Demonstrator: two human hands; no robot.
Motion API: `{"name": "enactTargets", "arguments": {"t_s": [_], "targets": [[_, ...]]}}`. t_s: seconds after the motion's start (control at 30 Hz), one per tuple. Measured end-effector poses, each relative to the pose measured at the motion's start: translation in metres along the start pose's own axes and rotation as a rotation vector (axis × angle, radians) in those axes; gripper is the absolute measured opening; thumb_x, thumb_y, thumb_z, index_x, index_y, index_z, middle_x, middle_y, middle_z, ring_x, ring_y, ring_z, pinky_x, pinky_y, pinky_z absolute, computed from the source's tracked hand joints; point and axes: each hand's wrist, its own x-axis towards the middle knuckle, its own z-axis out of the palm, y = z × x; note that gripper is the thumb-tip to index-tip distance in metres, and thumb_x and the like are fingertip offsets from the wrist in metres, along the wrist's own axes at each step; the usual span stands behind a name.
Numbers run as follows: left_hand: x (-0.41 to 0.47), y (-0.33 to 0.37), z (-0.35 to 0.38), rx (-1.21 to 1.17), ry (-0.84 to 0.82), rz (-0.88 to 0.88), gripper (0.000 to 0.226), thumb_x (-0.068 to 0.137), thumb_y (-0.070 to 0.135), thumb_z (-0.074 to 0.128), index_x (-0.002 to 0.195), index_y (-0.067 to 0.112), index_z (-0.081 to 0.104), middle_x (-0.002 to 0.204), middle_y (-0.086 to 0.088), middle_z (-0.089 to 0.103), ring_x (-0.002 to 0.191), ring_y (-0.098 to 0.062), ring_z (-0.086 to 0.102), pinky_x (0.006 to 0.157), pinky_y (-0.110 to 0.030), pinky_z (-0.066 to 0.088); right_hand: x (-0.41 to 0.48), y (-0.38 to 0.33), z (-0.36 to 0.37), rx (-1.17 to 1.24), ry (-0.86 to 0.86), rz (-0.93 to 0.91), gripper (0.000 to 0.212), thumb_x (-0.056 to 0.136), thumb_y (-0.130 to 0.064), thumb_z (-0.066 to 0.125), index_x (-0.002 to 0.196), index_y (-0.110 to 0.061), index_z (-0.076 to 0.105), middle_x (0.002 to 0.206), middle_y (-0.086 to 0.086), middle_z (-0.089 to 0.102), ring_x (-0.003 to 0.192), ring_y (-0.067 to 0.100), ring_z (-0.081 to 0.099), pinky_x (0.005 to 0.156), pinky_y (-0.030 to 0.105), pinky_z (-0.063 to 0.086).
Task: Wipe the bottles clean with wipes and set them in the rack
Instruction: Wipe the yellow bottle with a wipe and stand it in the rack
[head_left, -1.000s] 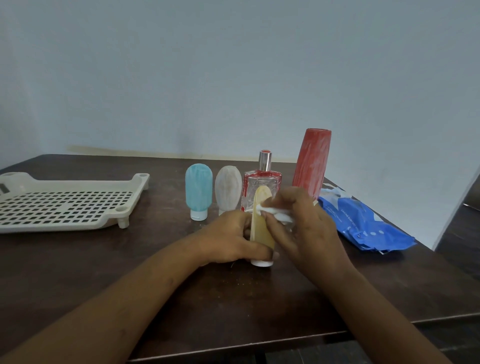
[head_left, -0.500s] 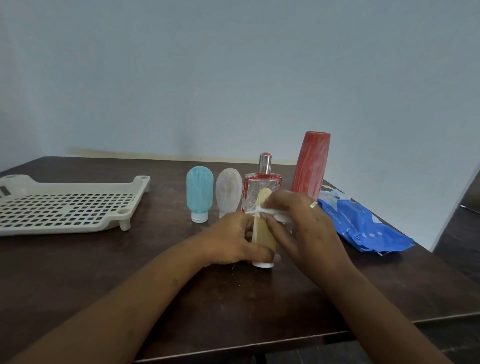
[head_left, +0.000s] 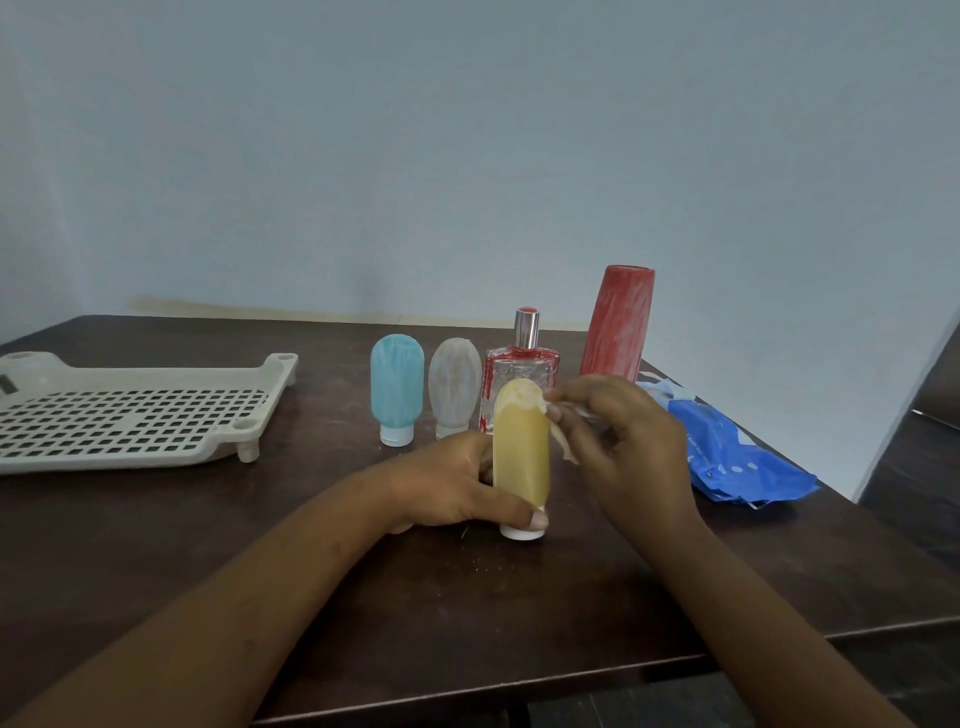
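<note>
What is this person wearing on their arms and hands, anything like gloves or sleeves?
Nothing that shows. The left hand and right hand are ungloved, with short, plain nails. The left forearm and right forearm are bare to the picture's edge: no sleeve, watch or bracelet in view. No ring is visible from this angle.

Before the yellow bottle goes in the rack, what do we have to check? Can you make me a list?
1. The left hand grips the yellow bottle low down, near its cap: ok.
2. The right hand pinches the wipe: ok.
3. The front of the yellow bottle is clean: not ok, a whitish smear sits at its top.
4. Its far side is clean: cannot tell, hidden.
5. The rack has room: ok, no bottle shows in it.
</note>
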Motion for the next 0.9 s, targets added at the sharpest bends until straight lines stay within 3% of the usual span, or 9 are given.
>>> {"name": "enactTargets", "arguments": {"t_s": [0.13,0.27,0.47,0.6,0.9], "targets": [[-0.002,-0.001,-0.001,0.019,-0.003,0.006,0.027,0.080,0.019,0.075,0.103,0.028,0.063,0.104,0.006,0.071,0.100,-0.007,0.065,0.093,-0.026,0.050,-0.006,-0.006,0.001,0.006,-0.015,-0.103,0.016,0.087,-0.020,0.064,0.098,-0.013,0.072,0.097,-0.012,0.061,0.095,-0.005,0.055,0.083,0.005,0.040],[0.000,0.001,-0.002,0.011,-0.031,-0.015,0.026,0.081,0.017,0.074,0.103,0.026,0.062,0.096,0.010,0.070,0.090,0.003,0.065,0.081,-0.015,0.051,0.000,-0.002,0.000,0.025,0.035,0.025,0.013,0.084,-0.013,0.068,0.096,-0.016,0.072,0.092,-0.019,0.059,0.090,-0.015,0.053,0.073,0.002,0.040],[0.000,-0.001,-0.002,0.005,-0.016,-0.007,0.029,0.081,0.016,0.075,0.107,0.021,0.063,0.104,0.002,0.072,0.101,-0.010,0.066,0.095,-0.029,0.050,-0.004,-0.008,0.002,0.039,0.014,-0.053,0.015,0.084,-0.016,0.065,0.096,-0.014,0.072,0.095,-0.014,0.063,0.093,-0.008,0.056,0.078,0.005,0.043],[0.002,-0.001,-0.002,-0.005,-0.032,-0.024,0.028,0.081,0.018,0.074,0.104,0.026,0.061,0.099,0.008,0.071,0.096,-0.005,0.066,0.090,-0.024,0.051,0.005,-0.004,0.001,0.084,0.016,0.086,0.012,0.084,-0.015,0.069,0.095,-0.018,0.072,0.088,-0.025,0.059,0.087,-0.017,0.054,0.070,0.000,0.039],[0.003,-0.002,-0.004,-0.013,-0.051,-0.019,0.029,0.081,0.019,0.074,0.104,0.029,0.059,0.095,0.012,0.071,0.093,0.000,0.066,0.086,-0.020,0.051,0.008,-0.007,0.002,0.175,-0.039,0.146,0.013,0.084,-0.016,0.069,0.095,-0.023,0.070,0.090,-0.021,0.064,0.090,-0.009,0.058,0.071,0.004,0.042]]}}
